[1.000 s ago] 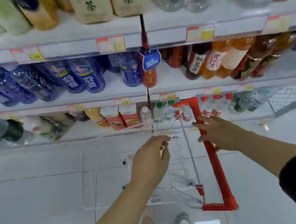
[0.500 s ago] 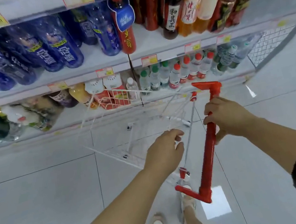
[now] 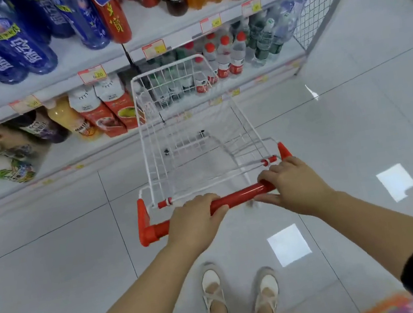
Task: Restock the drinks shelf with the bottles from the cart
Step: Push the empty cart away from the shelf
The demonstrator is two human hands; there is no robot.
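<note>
A small white wire cart (image 3: 146, 128) stands on the tiled floor, its front against the drinks shelf (image 3: 180, 34). I see no bottles in its basket. Both my hands hold its red handle bar (image 3: 241, 195): my left hand (image 3: 196, 221) grips the bar left of centre, and my right hand (image 3: 294, 185) grips its right end. Small water bottles with red caps (image 3: 223, 57) stand on the low shelf behind the cart. Tall blue bottles (image 3: 20, 47) fill the shelf above at the left.
Red juice cartons (image 3: 111, 109) and mixed bottles (image 3: 5, 158) sit on the low shelf at left. A wire mesh panel (image 3: 317, 11) closes the shelf's right end. Glossy floor tiles (image 3: 356, 119) stretch to the right. My two feet (image 3: 237, 292) stand behind the cart.
The cart has swung round from side-on to face the shelf squarely. My left hand came off the wire frame and took the red bar; my right hand stayed on the bar.
</note>
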